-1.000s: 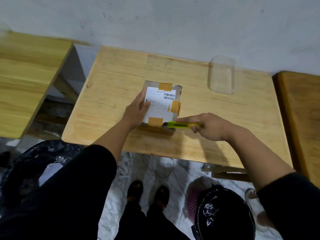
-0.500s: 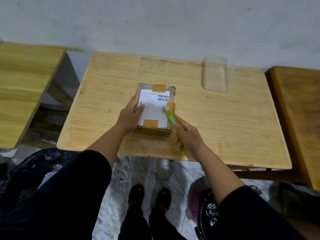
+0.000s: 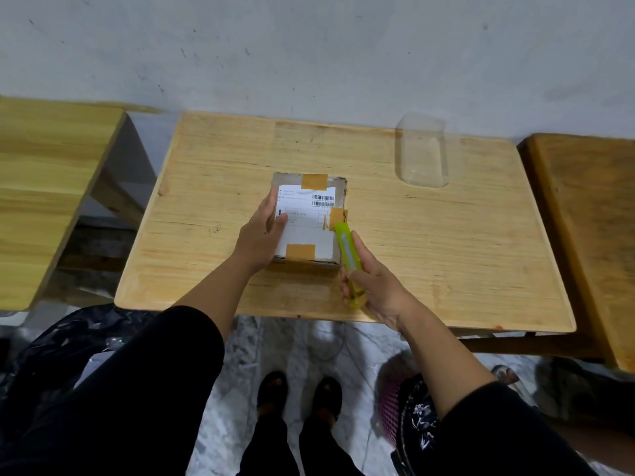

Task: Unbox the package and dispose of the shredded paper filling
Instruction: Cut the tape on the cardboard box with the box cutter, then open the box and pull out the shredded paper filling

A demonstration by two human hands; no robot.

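A small cardboard package (image 3: 309,218) with a white shipping label and three brown tape strips lies on the wooden table (image 3: 429,255). It is closed. My left hand (image 3: 261,235) grips its left edge, thumb on the label. My right hand (image 3: 374,286) holds a lime-green utility knife (image 3: 348,259), whose tip rests at the tape strip on the package's right edge. No shredded paper shows.
A clear plastic container (image 3: 422,154) stands at the back right of the table. Below the table's front edge are a bin lined with a black bag (image 3: 409,417) on the right and a black bag (image 3: 68,341) on the left. Other wooden tables flank both sides.
My right hand swung the knife from the package's near edge round to its right side, tip now at the right tape strip. My left hand stayed on the package.
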